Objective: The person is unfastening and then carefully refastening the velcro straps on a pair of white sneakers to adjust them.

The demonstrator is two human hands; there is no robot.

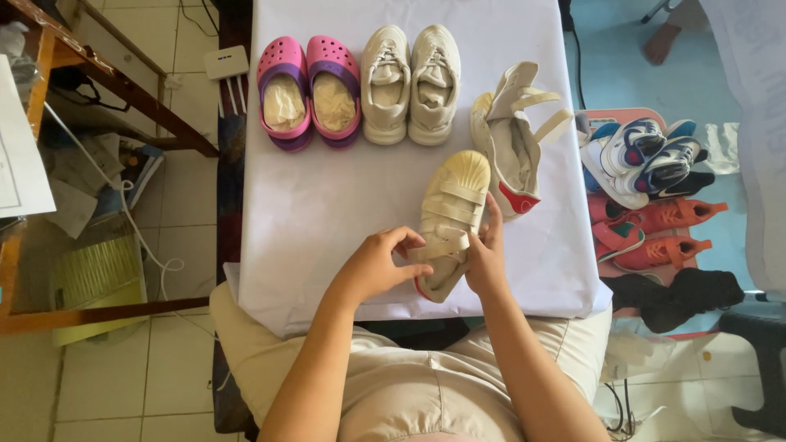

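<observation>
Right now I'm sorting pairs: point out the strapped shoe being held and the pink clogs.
strapped shoe (449,214), head view, middle strap.
pink clogs (309,92), head view, where the two meet.

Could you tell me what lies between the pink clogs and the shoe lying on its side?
The head view shows a pair of cream sneakers between the pink clogs and the tipped strap shoe.

A pair of pink clogs (309,90) stuffed with paper stands at the far edge of the white-covered table (311,213), and just beside it, to the right, sits a pair of cream lace-up sneakers (411,82). On the floor to the right of the table, a tray holds white-and-navy sneakers (647,155), with red-orange sandals (655,233) nearer and black shoes (675,296) nearest. A white router (227,62) lies on the tiled floor to the left, near a wooden frame (123,86) and loose white cables (151,254).
</observation>
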